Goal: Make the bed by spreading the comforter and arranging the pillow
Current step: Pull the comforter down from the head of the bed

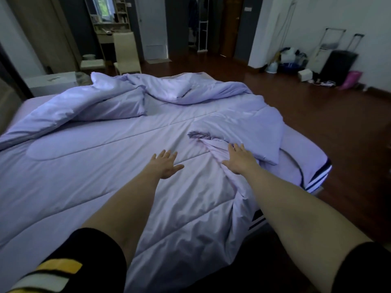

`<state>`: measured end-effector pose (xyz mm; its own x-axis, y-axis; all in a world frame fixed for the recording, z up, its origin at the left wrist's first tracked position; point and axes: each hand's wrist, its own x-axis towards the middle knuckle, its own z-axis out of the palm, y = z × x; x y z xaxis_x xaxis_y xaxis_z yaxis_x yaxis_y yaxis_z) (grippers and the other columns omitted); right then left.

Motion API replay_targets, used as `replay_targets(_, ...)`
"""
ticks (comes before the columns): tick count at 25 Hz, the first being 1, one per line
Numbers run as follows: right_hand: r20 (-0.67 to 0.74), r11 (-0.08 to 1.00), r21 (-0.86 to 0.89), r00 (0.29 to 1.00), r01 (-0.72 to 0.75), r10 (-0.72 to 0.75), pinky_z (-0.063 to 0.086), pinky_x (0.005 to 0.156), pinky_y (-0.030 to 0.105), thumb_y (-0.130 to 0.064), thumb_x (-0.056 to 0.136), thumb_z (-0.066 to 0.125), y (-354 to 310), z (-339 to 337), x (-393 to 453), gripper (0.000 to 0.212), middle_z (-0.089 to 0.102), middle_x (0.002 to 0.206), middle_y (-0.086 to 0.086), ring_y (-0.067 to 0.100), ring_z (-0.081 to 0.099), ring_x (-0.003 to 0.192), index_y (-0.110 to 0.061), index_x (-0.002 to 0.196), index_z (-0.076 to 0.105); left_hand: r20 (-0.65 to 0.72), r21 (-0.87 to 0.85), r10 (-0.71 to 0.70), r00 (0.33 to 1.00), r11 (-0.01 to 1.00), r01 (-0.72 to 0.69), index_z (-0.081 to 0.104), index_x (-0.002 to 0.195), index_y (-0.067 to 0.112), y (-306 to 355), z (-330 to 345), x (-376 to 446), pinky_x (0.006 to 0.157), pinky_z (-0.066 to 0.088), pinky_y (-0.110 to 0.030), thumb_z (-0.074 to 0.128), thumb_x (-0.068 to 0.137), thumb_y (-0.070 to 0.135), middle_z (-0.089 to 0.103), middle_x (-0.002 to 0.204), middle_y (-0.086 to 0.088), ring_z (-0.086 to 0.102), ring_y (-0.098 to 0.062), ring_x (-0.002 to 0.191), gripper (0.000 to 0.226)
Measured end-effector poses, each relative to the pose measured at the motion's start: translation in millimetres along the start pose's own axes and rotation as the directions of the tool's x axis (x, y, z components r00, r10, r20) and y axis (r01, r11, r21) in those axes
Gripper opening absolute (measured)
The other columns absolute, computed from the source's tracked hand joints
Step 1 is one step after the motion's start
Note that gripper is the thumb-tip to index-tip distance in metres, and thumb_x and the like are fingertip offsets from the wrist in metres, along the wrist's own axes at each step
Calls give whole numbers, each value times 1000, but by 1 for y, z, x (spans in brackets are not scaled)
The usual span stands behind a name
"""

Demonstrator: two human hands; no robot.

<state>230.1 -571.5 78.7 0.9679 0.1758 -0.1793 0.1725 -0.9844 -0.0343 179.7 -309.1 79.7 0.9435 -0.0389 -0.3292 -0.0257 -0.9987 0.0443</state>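
A pale lilac comforter point(101, 166) covers most of the bed, flat in the near part and bunched in folds at the far side point(169, 87). A folded-over corner point(249, 127) lies at the right. My left hand point(167, 166) hovers flat over the smooth middle, fingers spread, holding nothing. My right hand point(239, 159) rests palm down on a wrinkled ridge of the comforter beside the folded corner, fingers apart. A long lilac pillow shape point(84, 111) lies at the far left, partly under folds.
The mattress edge point(317, 178) with dark stripes shows at the right. Dark wooden floor point(317, 115) runs beyond it. A suitcase point(338, 66) and bags stand by the right wall. A cream chair point(127, 53) and a desk stand behind the bed.
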Motion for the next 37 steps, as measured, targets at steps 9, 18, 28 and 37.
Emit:
replay_targets(9,91,991,9,987,-132,130,13,119,45,-50,98,37,106,4,103,76,-1,162,10,34,-1,148,-15,154,0,29,-97,61,998,994,-58,1,155,19,69,-7,155,121,7,-46,25,96,61,-3,162,-6,-1,-24,150,76)
replay_targets(18,165,998,15,985,-54,51,14,119,45,-50,96,45,179,44,223,81,-1,162,10,34,-1,148,-18,154,-1,116,-267,-48,992,960,78,-3,154,20,138,26,263,121,9,-47,31,93,64,-2,162,-12,1,-29,150,82)
replay_targets(28,209,916,-18,897,402,-389,6,118,55,-34,87,61,228,113,349,98,-14,161,7,37,-9,147,-28,153,-12,222,-556,-423,879,686,470,-12,152,18,274,87,345,121,3,-46,54,87,57,-9,159,-20,-8,-32,149,101)
replay_targets(37,82,840,37,836,541,-542,40,100,42,4,94,28,271,115,351,56,41,141,17,34,41,130,-13,148,28,215,-564,-513,831,630,534,-16,152,26,310,92,336,114,21,-44,37,93,2,0,159,-24,11,-41,146,83)
